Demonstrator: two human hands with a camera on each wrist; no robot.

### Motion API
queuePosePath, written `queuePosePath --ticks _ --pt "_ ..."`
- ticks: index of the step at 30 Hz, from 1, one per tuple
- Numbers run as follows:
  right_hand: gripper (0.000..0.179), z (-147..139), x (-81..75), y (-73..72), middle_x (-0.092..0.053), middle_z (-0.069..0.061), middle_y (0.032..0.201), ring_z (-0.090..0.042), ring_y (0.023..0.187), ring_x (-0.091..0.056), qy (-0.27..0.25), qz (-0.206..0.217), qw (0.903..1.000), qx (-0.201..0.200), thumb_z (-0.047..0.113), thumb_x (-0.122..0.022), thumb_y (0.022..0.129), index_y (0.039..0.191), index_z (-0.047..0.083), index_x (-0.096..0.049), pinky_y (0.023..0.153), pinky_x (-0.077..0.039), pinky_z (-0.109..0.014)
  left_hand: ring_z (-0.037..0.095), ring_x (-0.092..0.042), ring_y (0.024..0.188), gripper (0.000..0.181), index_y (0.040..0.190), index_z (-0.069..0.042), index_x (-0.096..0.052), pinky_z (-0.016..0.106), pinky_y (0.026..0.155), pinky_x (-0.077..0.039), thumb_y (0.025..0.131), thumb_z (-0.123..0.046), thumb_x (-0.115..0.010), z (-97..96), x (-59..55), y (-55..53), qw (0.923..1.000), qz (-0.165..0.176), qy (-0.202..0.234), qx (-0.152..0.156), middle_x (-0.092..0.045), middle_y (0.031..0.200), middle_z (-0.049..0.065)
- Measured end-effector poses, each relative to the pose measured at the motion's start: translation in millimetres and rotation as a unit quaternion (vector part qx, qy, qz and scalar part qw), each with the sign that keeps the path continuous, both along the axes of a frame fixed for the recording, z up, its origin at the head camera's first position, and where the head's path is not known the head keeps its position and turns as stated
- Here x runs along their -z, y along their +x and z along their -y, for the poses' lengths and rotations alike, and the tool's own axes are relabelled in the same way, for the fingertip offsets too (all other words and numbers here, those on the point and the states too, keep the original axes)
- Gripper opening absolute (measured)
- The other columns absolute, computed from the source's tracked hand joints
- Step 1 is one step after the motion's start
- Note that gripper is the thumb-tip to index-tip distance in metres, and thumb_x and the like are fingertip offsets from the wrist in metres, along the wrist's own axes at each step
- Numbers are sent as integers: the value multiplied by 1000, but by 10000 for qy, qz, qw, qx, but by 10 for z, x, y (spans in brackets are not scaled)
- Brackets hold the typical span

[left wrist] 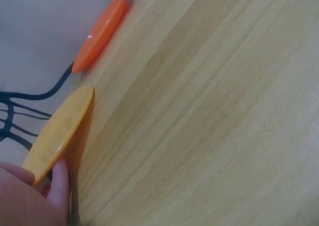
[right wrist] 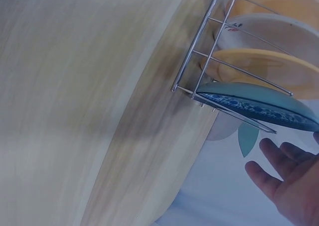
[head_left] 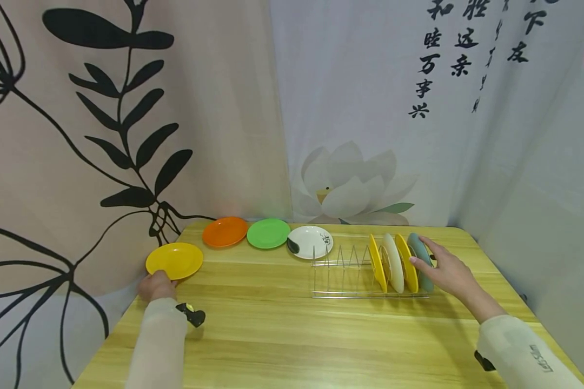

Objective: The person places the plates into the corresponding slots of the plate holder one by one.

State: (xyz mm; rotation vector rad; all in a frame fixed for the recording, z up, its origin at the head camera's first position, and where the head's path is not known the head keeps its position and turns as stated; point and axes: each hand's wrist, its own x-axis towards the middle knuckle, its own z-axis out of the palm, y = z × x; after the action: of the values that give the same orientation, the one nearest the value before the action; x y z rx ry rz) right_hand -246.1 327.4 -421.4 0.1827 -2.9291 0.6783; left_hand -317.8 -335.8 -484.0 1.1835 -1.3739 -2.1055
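Observation:
At the table's left edge my left hand (head_left: 158,286) grips the near rim of a yellow plate (head_left: 174,258). In the left wrist view, that plate (left wrist: 60,134) is tilted, with the thumb on its upper face and fingers underneath. On the right, my right hand (head_left: 448,267) is at a blue-green plate (head_left: 420,258), the rightmost in a wire dish rack (head_left: 340,296). The right wrist view has the fingers (right wrist: 271,178) spread beside this patterned plate (right wrist: 259,104), not curled round it. Two yellow plates (head_left: 377,263) and a cream plate (head_left: 394,265) also stand upright in the rack.
Along the table's back edge lie an orange plate (head_left: 225,232), a green plate (head_left: 268,233) and a white plate (head_left: 316,240) with a dark leaf design. The rack's left slots hold no plates. Printed curtains (head_left: 224,108) hang behind the wooden table (head_left: 272,335).

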Motion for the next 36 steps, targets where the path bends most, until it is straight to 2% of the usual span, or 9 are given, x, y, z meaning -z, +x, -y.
queuePosePath --ticks 2,6,10,16,19,28,36 --pt "84 -8 3 5 -32 -34 150 -52 122 -48 11 2 10000 7 61 -47 98 159 10 -20 83 -46 -70 10 -45 125 49 149 -11 -40 32 101 -47 101 -9 -39 -3 8 -26 9997 -207 152 46 -40 152 -1" --pt "84 -14 2 23 -31 -34 150 -52 123 -48 14 -5 10000 28 61 -47 98 159 10 -19 84 -45 -70 12 -40 132 53 153 -10 -30 35 102 -46 101 -7 -37 -26 7 -42 9976 -563 399 44 -34 156 0" --pt "84 -2 -15 48 -31 -35 150 -53 123 -48 7 -16 10000 42 60 -47 98 159 9 -19 85 -44 -71 15 -36 137 57 155 -12 -24 37 102 -46 100 -5 -37 -46 -7 -23 9962 -776 362 183 -28 158 2" --pt "83 29 -28 53 -30 -35 151 -52 124 -46 -57 -55 9999 77 59 -46 99 159 8 -19 88 -42 -71 19 -32 140 67 158 -31 -16 38 105 -45 100 -5 -38 -33 -42 0 9930 -1049 190 514 -21 160 -1" --pt "82 39 -32 48 -30 -35 151 -53 124 -46 -102 -65 9999 107 59 -45 100 158 8 -19 89 -41 -72 20 -30 141 70 158 -36 -13 38 106 -44 101 -4 -36 -28 -60 10 9920 -1102 105 613 -18 161 -2" --pt "80 -13 -66 98 -29 -34 152 -53 125 -45 -292 -136 9993 208 58 -42 101 159 9 -18 89 -40 -73 19 -28 143 70 159 -38 -11 35 103 -45 102 -6 -37 -28 -89 36 9928 -1068 176 515 -13 163 -6" --pt "78 -141 -64 188 -30 -34 151 -54 124 -46 -466 -238 9977 426 55 -43 102 159 8 -18 90 -39 -73 19 -29 143 69 158 -39 -13 35 102 -46 102 -7 -37 -22 -79 37 9923 -1089 73 588 -12 163 -6"
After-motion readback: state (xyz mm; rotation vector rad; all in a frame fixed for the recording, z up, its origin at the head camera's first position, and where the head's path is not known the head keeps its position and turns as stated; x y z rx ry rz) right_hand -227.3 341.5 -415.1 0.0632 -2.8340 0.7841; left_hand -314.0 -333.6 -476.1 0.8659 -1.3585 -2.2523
